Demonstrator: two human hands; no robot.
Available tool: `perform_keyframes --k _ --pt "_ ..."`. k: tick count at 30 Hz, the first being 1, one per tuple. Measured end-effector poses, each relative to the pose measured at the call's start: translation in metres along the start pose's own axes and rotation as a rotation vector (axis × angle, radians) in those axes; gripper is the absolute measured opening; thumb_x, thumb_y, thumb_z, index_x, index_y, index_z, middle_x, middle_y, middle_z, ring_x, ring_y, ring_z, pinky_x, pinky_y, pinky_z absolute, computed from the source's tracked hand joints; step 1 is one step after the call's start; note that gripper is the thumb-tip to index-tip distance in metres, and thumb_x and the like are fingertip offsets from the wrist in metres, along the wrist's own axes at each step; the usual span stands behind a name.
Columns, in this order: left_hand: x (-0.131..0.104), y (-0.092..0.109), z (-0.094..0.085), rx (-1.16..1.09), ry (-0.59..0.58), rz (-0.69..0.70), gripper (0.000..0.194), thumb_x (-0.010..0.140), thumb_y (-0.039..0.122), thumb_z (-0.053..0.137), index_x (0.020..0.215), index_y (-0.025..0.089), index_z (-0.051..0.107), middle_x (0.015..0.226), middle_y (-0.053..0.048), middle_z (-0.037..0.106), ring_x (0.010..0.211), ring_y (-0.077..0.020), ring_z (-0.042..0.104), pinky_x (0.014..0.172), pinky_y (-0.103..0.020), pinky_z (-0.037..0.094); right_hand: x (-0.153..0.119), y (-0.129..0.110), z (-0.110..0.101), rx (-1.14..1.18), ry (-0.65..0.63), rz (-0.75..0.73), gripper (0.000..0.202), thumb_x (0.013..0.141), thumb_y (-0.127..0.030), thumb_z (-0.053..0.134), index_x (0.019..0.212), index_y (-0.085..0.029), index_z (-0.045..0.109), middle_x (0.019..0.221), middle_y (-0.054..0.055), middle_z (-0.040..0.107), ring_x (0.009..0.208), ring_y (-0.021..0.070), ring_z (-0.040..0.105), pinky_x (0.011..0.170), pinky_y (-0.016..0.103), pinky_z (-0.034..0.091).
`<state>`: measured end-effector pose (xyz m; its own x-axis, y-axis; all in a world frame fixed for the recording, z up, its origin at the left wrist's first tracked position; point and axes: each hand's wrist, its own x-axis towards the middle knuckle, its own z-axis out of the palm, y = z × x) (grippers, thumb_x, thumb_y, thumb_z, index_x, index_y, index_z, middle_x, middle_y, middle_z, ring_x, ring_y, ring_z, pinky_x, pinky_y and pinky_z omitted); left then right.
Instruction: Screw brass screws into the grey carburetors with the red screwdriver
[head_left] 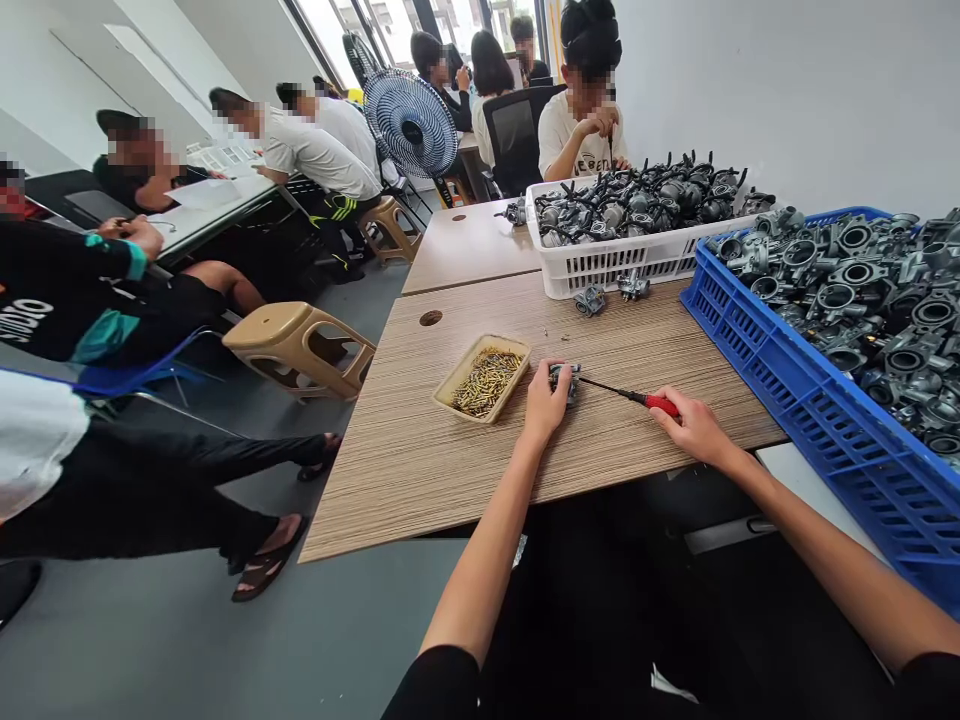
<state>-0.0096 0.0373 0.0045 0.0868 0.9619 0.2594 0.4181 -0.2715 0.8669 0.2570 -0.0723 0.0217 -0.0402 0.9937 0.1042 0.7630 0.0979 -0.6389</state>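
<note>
My left hand [547,402] grips a small grey metal part [571,384] on the wooden table, its fingers partly covering it. My right hand [691,428] is closed round the red handle of a screwdriver [615,389], whose dark shaft points left with its tip at the metal part. Left of my left hand, a shallow cream tray [446,392] holds a heap of small brass-coloured pieces. Two more metal parts, one darker [589,301] and one lighter [634,286], lie beyond my hands, before the white basket.
A white basket [555,270] full of metal parts stands at the back. The blue crate [795,385] on the right is heaped with similar parts. A person [574,125] sits across the table; a tan stool [281,325] stands left.
</note>
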Motion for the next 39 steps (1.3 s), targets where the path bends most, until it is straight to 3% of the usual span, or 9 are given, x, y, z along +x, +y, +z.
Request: perform_keyframes --k 39 --pt "-0.0019 -0.003 -0.0002 -0.005 0.007 0.01 0.025 0.107 0.045 0.051 0.109 0.023 0.062 0.099 -0.006 0.074 0.092 -0.021 0.068 0.087 -0.033 0.053 -0.0009 0.0006 0.0006 -0.084 -0.047 -0.027 0.032 0.102 -0.051 0.049 0.108 -0.024 0.066 0.085 0.005 0.074 0.071 0.0231 0.065 0.07 0.032 0.041"
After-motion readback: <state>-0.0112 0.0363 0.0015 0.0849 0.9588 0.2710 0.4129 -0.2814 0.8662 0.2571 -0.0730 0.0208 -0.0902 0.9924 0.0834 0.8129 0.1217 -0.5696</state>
